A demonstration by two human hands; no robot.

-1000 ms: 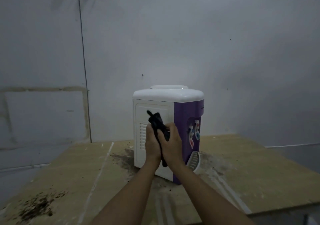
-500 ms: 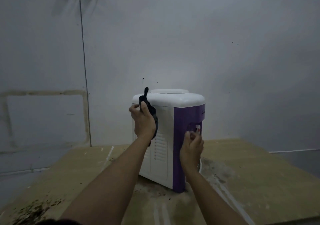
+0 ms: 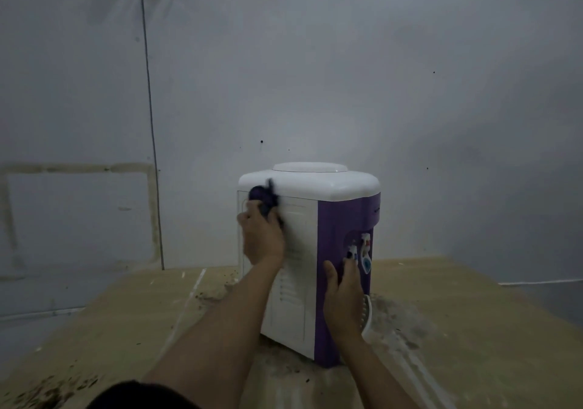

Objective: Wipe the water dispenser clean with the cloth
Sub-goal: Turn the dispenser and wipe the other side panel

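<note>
Centre frame: water dispenser [image 3: 310,251] on table [image 3: 473,314]. Left hand [image 3: 263,238], fingers clamped on dark cloth [image 3: 263,197], at white side panel's upper corner. Right hand [image 3: 342,289], fingers apart, braces purple front below taps [image 3: 362,251]. Risk: sideways push slides unit; bracing fingers could trip taps.

Water dispenser [image 3: 296,251]: white top and white slatted side panel, purple front. Taps [image 3: 359,252] white with red and blue marks. Cloth [image 3: 263,199] dark, near black. Table [image 3: 457,330] tan with dark speckled stains. Wall [image 3: 347,61] pale grey.
</note>
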